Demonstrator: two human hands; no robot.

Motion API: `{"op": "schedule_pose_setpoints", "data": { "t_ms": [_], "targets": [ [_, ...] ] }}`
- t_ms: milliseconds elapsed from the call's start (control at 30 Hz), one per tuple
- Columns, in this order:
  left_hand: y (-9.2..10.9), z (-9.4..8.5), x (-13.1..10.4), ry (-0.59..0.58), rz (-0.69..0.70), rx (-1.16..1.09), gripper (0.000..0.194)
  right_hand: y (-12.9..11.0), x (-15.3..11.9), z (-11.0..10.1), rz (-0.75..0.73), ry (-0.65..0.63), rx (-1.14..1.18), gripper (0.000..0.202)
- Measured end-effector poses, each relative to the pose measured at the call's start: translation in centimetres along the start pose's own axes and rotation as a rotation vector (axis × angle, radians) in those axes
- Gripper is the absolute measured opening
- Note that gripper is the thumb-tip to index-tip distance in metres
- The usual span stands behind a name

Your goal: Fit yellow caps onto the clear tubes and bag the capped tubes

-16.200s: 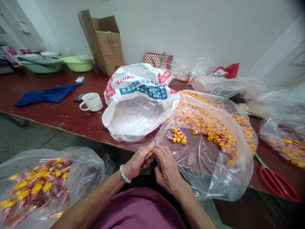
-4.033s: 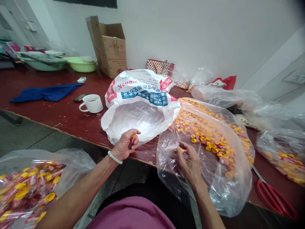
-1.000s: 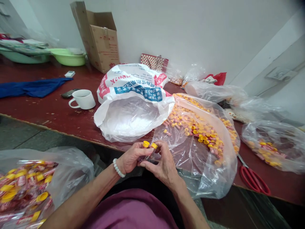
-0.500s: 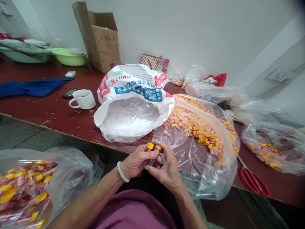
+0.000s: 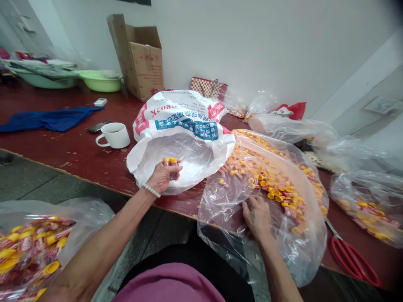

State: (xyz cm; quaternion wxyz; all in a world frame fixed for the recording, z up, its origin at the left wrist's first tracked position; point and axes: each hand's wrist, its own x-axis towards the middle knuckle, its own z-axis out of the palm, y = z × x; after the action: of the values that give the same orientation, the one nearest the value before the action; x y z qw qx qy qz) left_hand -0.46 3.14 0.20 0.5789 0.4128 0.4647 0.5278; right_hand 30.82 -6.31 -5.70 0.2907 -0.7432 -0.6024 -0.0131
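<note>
My left hand (image 5: 161, 177), with a pale bead bracelet on its wrist, is closed on two small yellow-capped tubes (image 5: 170, 161). It is at the mouth of a white printed sack (image 5: 185, 121) with a clear liner inside. My right hand (image 5: 258, 214) reaches over the opening of a clear plastic bag (image 5: 217, 205), where many small yellow caps with red-printed wrappers (image 5: 277, 193) lie. Its fingers are bent downward and seem to hold nothing, near the closest caps. At the lower left, another clear bag (image 5: 91, 214) holds many yellow-capped tubes (image 5: 34, 239).
A white mug (image 5: 116, 135), a blue cloth (image 5: 53, 118) and a cardboard box (image 5: 146, 63) are on the red table (image 5: 74, 153). Red-handled scissors (image 5: 354, 258) lie at its right edge, below a smaller bag of capped pieces (image 5: 374, 209). A green basin (image 5: 102, 82) stands at the back left.
My hands have parted from above my lap. The left carried the two tubes forward and left to the white sack; the right moved rightward to the clear bag of caps.
</note>
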Motion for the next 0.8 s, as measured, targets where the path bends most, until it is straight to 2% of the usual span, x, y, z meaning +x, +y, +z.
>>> {"op": "schedule_pose_setpoints", "data": {
  "t_ms": [67, 167, 267, 367, 467, 567, 633, 700, 800],
  "targets": [
    [0.2, 0.4, 3.0, 0.100, 0.047, 0.081, 0.040, -1.7, 1.2, 1.2, -0.048, -0.007, -0.023, 0.025],
    [0.5, 1.0, 6.7, 0.164, 0.116, 0.213, 0.030, -3.7, 2.9, 2.8, -0.136, -0.039, -0.015, 0.025],
    [0.3, 1.1, 9.2, 0.199, 0.153, 0.420, 0.019, -4.8, 4.2, 4.1, -0.211, -0.087, 0.013, 0.030],
    [-0.4, 0.6, 10.7, 0.177, 0.137, 0.632, 0.020, -5.4, 4.6, 4.8, -0.240, -0.119, 0.039, 0.033],
    [-1.1, 0.3, 11.5, 0.103, 0.097, 0.768, 0.025, -5.8, 4.6, 4.8, -0.256, -0.158, 0.076, 0.037],
    [-1.2, 0.1, 11.5, 0.030, 0.065, 0.820, 0.024, -5.6, 4.3, 4.3, -0.229, -0.189, 0.111, 0.032],
    [-1.0, -0.1, 10.6, -0.008, 0.053, 0.806, 0.017, -4.8, 3.8, 3.5, -0.162, -0.174, 0.144, 0.024],
    [-0.7, -0.5, 8.9, -0.042, 0.045, 0.759, 0.016, -3.5, 2.9, 2.4, -0.085, -0.150, 0.171, 0.017],
    [-0.4, -1.0, 4.7, -0.138, 0.037, 0.587, 0.039, -2.1, 0.7, 0.1, 0.126, -0.061, 0.297, 0.020]
  ]
}}
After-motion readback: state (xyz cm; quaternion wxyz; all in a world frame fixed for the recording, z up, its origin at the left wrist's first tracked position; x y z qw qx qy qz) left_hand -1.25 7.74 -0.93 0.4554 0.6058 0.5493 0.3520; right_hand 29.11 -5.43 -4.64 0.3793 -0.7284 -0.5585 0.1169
